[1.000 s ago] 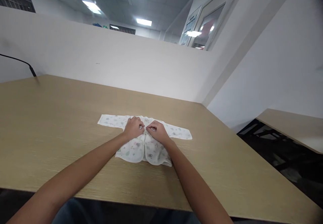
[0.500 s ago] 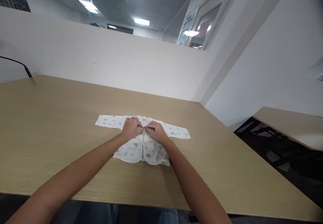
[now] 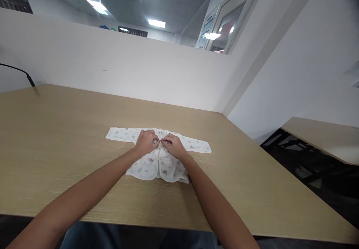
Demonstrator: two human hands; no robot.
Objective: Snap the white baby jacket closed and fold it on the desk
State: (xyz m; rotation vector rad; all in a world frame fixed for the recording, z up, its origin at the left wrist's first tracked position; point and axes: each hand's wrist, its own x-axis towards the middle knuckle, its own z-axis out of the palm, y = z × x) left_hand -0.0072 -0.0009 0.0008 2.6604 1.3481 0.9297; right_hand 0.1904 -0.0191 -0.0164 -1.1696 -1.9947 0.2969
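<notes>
Wooden table (image 3: 56, 136) fills the lower two thirds of the frame, white partition wall (image 3: 112, 69) behind it across the upper half, a second desk (image 3: 322, 136) at right edge, a black cable (image 3: 19, 73) at far left. Small white printed baby shirt (image 3: 157, 155) lies flat at frame centre, front up, sleeves spread left and right, hem toward the viewer, collar label toward the wall. Both forearms come in from the bottom edge and meet over the shirt's chest. Left hand (image 3: 146, 142) and right hand (image 3: 174, 145) sit knuckles up, touching each other at the centre placket just below the collar. Fingers curled in, tips pressed together, looks like each hand pinches one front edge of the shirt at the closure; exact contact under the fingertips is too small to tell. Judgement: the step in hand is fastening or lining up the top of the front opening. To do it well, keep both front panels flat on the table, bring the edges square so they overlap evenly, press straight down at the closure, avoid dragging the fabric so the sleeves stay spread and no wrinkle forms.
</notes>
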